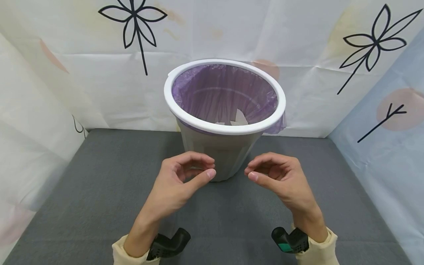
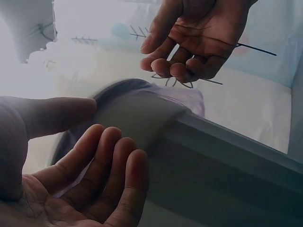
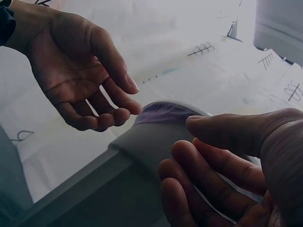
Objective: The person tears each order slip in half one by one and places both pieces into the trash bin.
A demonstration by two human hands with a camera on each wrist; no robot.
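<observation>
A trash bin with a white rim stands at the back of the grey surface, lined with a purple plastic bag. Pale scraps lie inside it. My left hand hovers in front of the bin on the left, fingers loosely curved, thumb apart from the fingertips, nothing held. Opposite it, my right hand is likewise loosely curved and holds nothing. In the left wrist view the bin's wall shows behind the left fingers. The right wrist view has the bag's edge folded over the rim.
Patterned fabric walls enclose the back and both sides, the right one bluish. The grey surface spreads beneath the hands and around the bin. A dark cord hangs at the back left corner. Black devices are strapped at the wrists.
</observation>
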